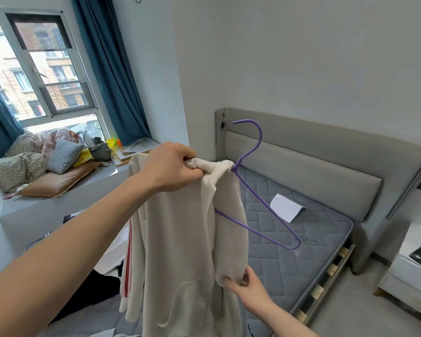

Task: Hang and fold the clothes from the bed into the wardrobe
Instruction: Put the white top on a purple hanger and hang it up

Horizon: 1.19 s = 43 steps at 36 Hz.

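A cream hoodie (180, 234) hangs in the air above the bed (301, 251), partly threaded onto a purple hanger (258, 215). The hanger's hook points up in front of the grey headboard (314, 166), and one of its shoulders sticks out bare to the right of the fabric, while the other side is hidden inside the garment. The left hand (173, 166) is clenched around the bunched neck of the hoodie at the base of the hook, holding the whole thing up. The right hand (248, 283), lower down, pinches the hem of a hanging fold of the hoodie between thumb and fingers. A red-striped piece of fabric (128, 259) shows along the hoodie's left edge. On the bare quilted mattress lies a white sheet of paper (286, 207). More clothes (71, 220) lie at the left of the bed, below a window seat (58, 198) piled with cushions (61, 155). A white nightstand (413, 276) stands at the right.
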### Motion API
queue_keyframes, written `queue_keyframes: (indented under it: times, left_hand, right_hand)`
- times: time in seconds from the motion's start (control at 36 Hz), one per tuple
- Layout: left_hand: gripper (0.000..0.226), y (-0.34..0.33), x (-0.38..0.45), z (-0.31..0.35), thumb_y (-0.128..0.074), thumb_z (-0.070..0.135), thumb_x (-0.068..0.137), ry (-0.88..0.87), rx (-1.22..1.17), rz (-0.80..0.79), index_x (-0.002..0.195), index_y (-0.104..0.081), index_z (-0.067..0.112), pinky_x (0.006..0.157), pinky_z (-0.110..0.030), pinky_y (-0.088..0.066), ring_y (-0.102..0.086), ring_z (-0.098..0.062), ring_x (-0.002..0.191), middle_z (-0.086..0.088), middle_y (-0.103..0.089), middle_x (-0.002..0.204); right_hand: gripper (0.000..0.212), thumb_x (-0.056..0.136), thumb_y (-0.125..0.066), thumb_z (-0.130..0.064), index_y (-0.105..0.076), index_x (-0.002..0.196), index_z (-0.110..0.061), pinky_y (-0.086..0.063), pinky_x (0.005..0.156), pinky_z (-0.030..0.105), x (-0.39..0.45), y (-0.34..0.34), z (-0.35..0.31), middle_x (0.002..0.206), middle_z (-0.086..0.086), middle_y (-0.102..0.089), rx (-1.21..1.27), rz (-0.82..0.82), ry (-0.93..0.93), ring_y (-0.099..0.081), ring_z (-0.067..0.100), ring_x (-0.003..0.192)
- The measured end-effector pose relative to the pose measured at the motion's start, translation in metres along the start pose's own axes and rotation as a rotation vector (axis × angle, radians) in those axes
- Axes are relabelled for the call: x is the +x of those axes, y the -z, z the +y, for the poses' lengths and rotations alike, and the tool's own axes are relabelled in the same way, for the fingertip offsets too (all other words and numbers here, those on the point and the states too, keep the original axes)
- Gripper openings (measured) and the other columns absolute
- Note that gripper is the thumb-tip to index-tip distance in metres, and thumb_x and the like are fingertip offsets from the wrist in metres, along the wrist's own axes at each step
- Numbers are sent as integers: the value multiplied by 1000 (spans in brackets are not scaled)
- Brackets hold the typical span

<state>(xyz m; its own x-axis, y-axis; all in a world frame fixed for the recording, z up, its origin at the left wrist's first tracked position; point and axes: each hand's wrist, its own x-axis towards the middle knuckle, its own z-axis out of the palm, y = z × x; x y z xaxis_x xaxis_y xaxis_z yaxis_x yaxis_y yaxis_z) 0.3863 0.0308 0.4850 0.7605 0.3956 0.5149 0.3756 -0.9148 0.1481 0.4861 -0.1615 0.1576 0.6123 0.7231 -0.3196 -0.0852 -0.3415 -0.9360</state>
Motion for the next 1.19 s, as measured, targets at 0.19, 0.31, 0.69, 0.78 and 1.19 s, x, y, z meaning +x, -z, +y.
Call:
queue_keyframes:
  times: [0.19, 0.31, 0.69, 0.78, 1.19]
  left_hand:
    - [33, 18, -8, -40, -67, 34, 78, 38, -35, 31, 61, -52, 9, 51, -32, -28, -33, -15, 53, -10, -47, 58]
    - [34, 21, -20, -73, -70, 39, 77, 87, -47, -33, 60, -56, 13, 52, -32, -32, -42, -15, 53, -5, -52, 57]
    - [45, -21, -20, -106, -57, 66, 85, 65, 192, -163, 64, -63, 26, 48, -27, -33, -52, -5, 55, 9, -58, 56]
    - [48, -21, -11, -109, -49, 68, 91, 44, 266, -125, 67, -60, 28, 50, -28, -34, -51, -5, 58, 10, -57, 61]
    - [36, -22, 23, -95, -65, 46, 92, 376, -170, 39, 59, -61, 31, 58, -33, -39, -57, -17, 67, 10, -60, 63]
  right_hand:
    - [23, 95, -56, -3, -68, 80, -16, -50, 67, 36, 36, 58, -42, 73, 7, -63, 128, 306, 54, -56, 22, 71]
    - [34, 92, -43, 4, -69, 88, -17, -53, 62, 30, 50, 119, -92, 84, 5, -66, 254, 484, 105, -60, 19, 74]
    - [30, 95, -40, -5, -61, 79, -21, -54, 52, 26, 9, 186, -352, 73, 1, -58, 288, 503, 600, -56, 15, 65]
    - [31, 91, -41, -2, -58, 73, -20, -52, 51, 24, -6, 184, -390, 68, 1, -54, 283, 501, 701, -52, 14, 62]
    - [12, 82, -55, -9, -64, 89, -3, -42, 42, 15, -129, 78, -370, 61, -10, -59, -59, -291, 896, -53, 0, 44]
